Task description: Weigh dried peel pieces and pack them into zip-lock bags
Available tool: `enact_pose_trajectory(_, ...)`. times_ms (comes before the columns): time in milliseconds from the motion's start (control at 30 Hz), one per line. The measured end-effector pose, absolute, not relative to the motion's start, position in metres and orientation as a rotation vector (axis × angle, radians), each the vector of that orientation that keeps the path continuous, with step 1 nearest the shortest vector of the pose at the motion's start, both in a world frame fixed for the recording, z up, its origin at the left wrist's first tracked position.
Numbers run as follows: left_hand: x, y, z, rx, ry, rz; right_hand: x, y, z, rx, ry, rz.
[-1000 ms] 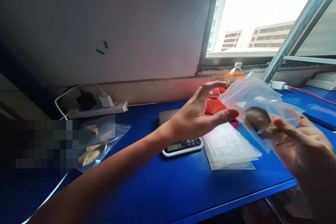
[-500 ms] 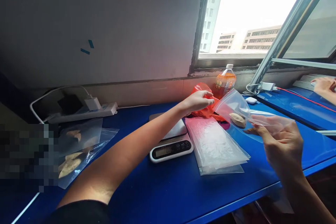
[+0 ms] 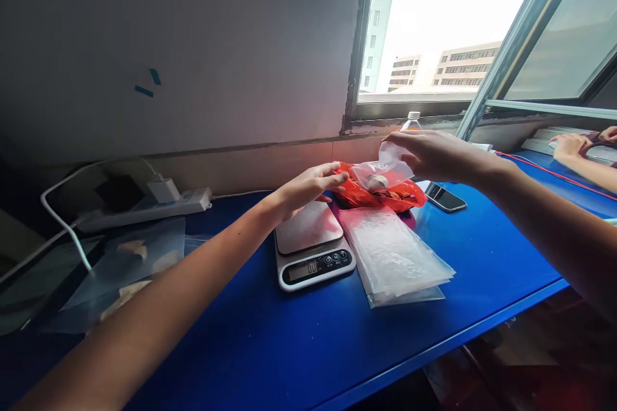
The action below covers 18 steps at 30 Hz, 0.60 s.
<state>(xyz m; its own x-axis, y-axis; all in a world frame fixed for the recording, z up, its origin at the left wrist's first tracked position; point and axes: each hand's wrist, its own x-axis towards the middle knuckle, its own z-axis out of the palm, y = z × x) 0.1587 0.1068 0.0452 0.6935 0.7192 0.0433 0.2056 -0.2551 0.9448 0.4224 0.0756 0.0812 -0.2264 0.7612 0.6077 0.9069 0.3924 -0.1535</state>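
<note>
My right hand [image 3: 413, 149] is closed on the top of a clear plastic bag [image 3: 389, 170], which holds a pale dried slice [image 3: 376, 182]. The plastic bag hangs over the mouth of a red plastic bag [image 3: 409, 200] with brownish dried pieces inside. At the red bag's left edge is my left hand [image 3: 313, 185], its fingers stretched and apart; no firm grip shows. Below the left hand stands a white kitchen scale [image 3: 308, 231], its display reading about 0.0. A stack of clear plastic bags [image 3: 393, 253] lies right of the scale.
A phone [image 3: 446, 198] lies right of the red bag; a bottle [image 3: 413, 121] stands behind, mostly hidden. Filled clear bags [image 3: 144, 250] lie left, near a power strip [image 3: 187, 203]. Another person's hand [image 3: 573, 144] is at far right. The blue table's front edge [image 3: 463, 343] runs diagonally.
My right hand has carried the clear bag with the slice leftward, over the red bag. My left hand has drawn back left and lower to the red bag's edge. The phone has become visible.
</note>
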Motion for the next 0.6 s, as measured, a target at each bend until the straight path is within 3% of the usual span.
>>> enact_pose_trajectory(233,0.163,0.118,0.043,1.806,0.736,0.608,0.41,0.107,0.11,-1.454,-2.389,0.002)
enact_pose_trajectory(400,0.161,0.118,0.045,1.856,0.77,0.597,0.407,0.115,0.107,-1.524,-2.101,-0.523)
enact_pose_trajectory(600,0.15,0.101,0.04,1.951,0.948,0.742,0.415,0.099,0.106,-1.38,-1.749,-0.674)
